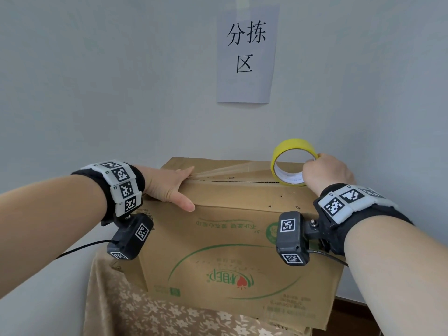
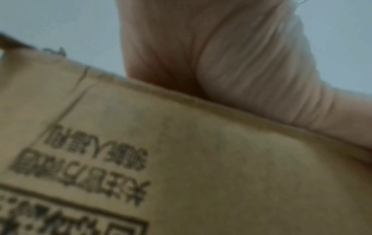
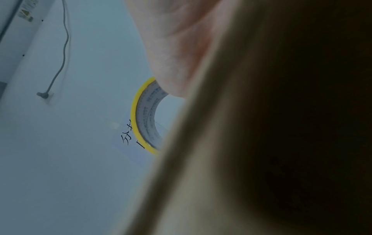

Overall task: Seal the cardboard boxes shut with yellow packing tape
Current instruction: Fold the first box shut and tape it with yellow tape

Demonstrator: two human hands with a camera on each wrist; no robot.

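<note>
The right hand [image 1: 327,170] has its fingers [image 1: 309,166] curled round the yellow tape roll [image 1: 292,161], which stands on edge atop the cardboard box [image 1: 230,238]. From it a tape strip [image 1: 230,169] stretches over the flap seam to the left hand [image 1: 167,185], whose straight fingers [image 1: 186,173] press it flat. Beneath the box lies a flowered cloth [image 1: 145,311]; beyond the fingers, a paper sign [image 1: 246,54] hangs on the wall.
</note>
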